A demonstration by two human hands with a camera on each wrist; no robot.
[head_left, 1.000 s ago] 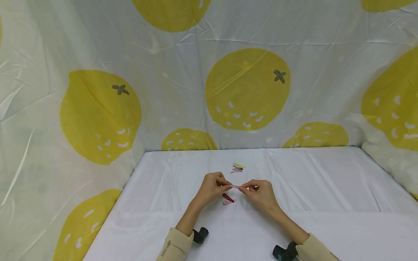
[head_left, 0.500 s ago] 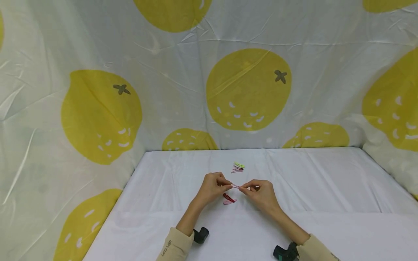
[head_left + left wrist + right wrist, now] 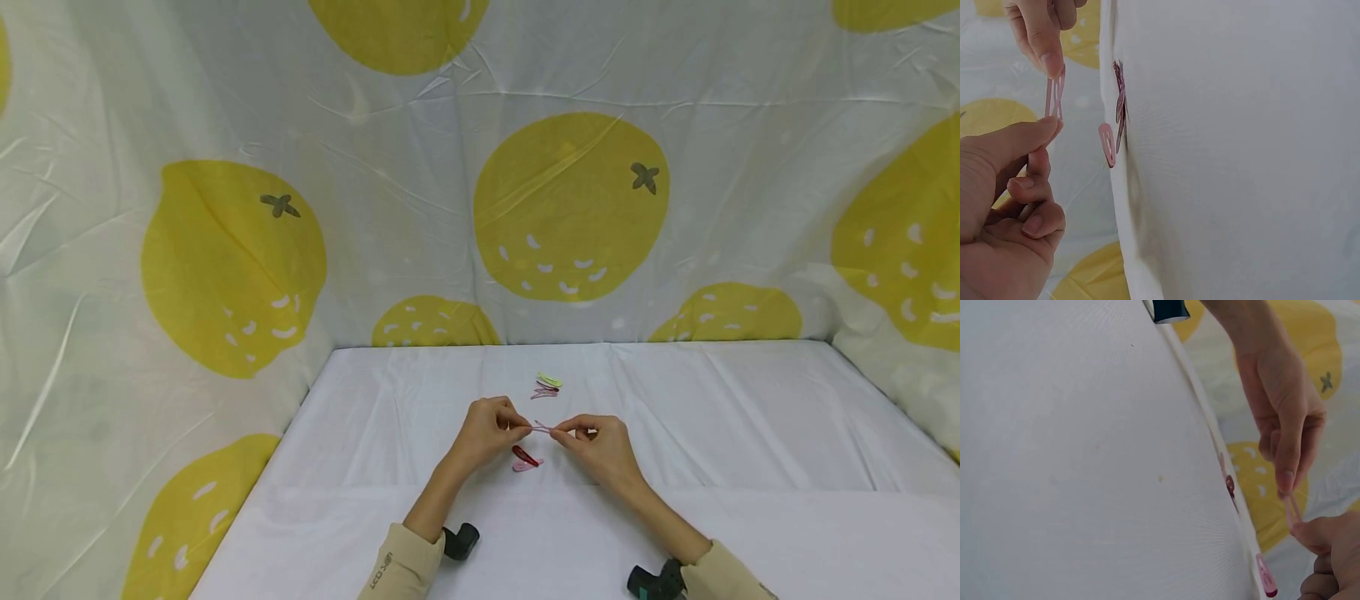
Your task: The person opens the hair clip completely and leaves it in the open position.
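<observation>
Pinching a slim pink hair clip with narrow strips and open gaps between them, two bare hands meet just below the centre of the head view. The left hand has the clip's left end in its grip, between thumb and fingertip, and the right hand pinches the right end the same way. The clip is raised off the worktop covered in white cloth, and its middle shows in the gap between the hands.

Just below the hands, near the middle of the frame, a glossy dark red teardrop-shaped hair clip lies close against a pale pink hair clip; whether they touch or overlap is hard to tell. Above the hands, a lime-green hair clip lies at the top of a small cluster of dark red and pink hair clips.

Beige sleeves with dark lettering and black wrist-worn devices show along the bottom of the frame. A whitish curtain printed with large yellow lemons fills the upper part.
</observation>
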